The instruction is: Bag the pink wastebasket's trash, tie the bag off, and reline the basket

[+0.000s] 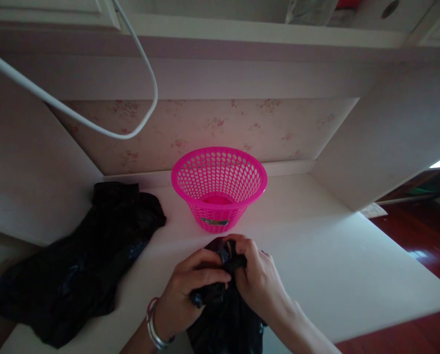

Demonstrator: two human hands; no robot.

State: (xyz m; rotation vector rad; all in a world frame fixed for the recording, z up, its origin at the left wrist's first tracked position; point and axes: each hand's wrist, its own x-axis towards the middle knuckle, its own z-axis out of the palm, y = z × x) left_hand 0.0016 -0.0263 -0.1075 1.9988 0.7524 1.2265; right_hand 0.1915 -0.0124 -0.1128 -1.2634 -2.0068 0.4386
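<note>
Both hands are closed on a black plastic bag (227, 319) in front of me, over the near part of the white desk. My left hand (188, 287), with a silver bangle at the wrist, grips the gathered top of the bag from the left. From the other side my right hand (259, 275) pinches the same bunched edge, its fingertips partly hidden in the folds. Just beyond the hands a pink plastic basket (219, 204) with a perforated wall stands upright; no liner shows in it.
A second black plastic bag (76, 265) lies crumpled at the left, hanging over the desk's edge. White side panels and a shelf frame the white desk (316, 255). A white cable (94, 125) loops across the upper left. Reddish floor (423, 241) shows at the right.
</note>
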